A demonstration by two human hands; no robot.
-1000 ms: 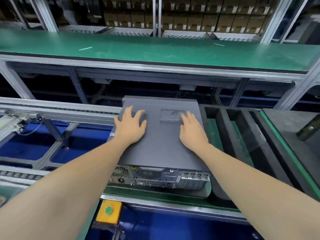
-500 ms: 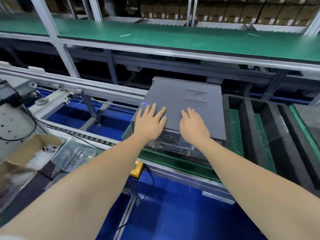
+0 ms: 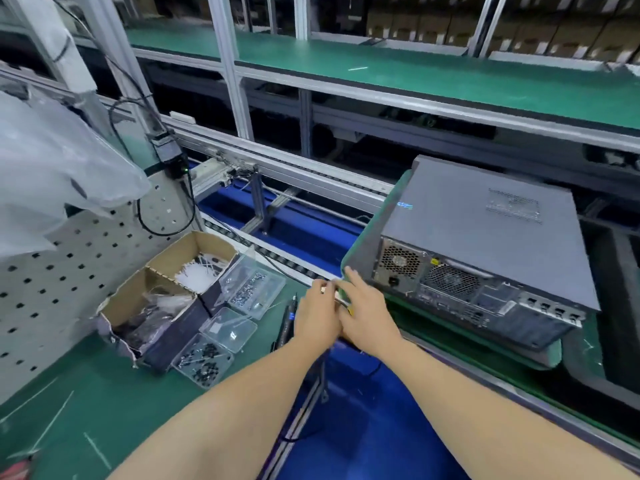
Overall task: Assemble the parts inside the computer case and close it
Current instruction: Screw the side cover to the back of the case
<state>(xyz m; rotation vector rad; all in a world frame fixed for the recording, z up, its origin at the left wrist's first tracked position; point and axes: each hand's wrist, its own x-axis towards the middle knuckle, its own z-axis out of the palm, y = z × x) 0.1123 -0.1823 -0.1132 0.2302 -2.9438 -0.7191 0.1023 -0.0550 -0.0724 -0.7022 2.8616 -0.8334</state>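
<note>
Computer case, dark grey sheet metal (image 3: 485, 233), sits just right of both grips, touched by neither. The left grip (image 3: 317, 315) and right grip (image 3: 369, 311) are pressed side by side at the near-left corner of the green pallet (image 3: 363, 233) that carries the case. Right grip: fingers fairly straight, laid over the pallet's corner edge, holding nothing visible. Left grip: fingers bent, sth small and pale at the tips, too blurred to tell if it's pinched.

Case lies flat w/ lid on and flush, rear panel toward the camera. Rear shows a honeycomb PSU vent at left, a round fan grille beside it, ports in the middle and slot covers at right. Top has a perforated vent patch toward the far right and a small blue mark at the left edge.

Pallet sits by the silver conveyor rails (image 3: 294, 173). Left of the grips, on the green bench mat (image 3: 104, 410):
- black electric screwdriver (image 3: 288, 318), lying flat
- clear plastic trays (image 3: 256, 289) of screws
- open brown cardboard box (image 3: 207, 242) w/ white cable ties (image 3: 197, 275) in one compartment

Further left stand a white pegboard panel (image 3: 41, 299) and a clear plastic bag (image 3: 52, 174) hanging above it.
</note>
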